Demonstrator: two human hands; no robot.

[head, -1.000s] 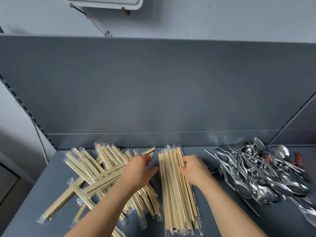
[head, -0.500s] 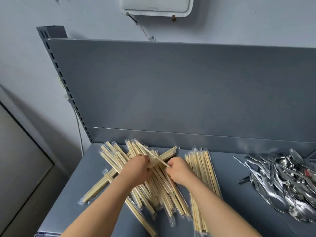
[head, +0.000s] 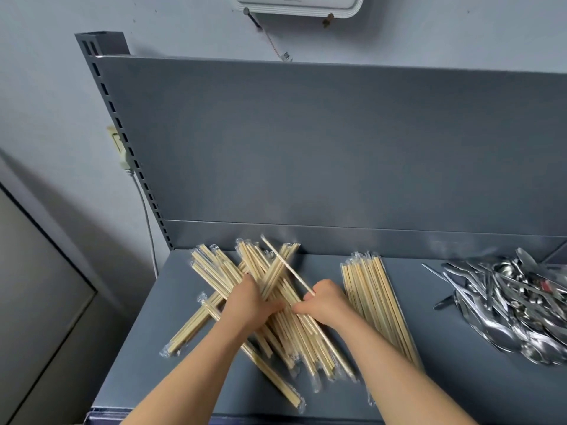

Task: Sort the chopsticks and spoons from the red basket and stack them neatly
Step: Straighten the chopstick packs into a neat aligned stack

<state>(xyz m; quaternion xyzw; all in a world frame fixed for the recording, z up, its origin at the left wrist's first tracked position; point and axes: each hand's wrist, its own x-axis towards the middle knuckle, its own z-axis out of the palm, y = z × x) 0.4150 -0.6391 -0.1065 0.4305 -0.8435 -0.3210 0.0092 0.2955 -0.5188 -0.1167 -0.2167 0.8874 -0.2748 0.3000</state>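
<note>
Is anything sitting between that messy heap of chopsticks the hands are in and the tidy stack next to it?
Nothing visible. The left hand and right hand grip the jumbled pile; only bare shelf separates it from the neat stack. The spoons lie beyond it.

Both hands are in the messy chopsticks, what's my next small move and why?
Probably lift the loose stick your right hand pinches across to the neat stack beside it, laying it parallel; the crossed pile your left hand grips is unsorted.
</note>
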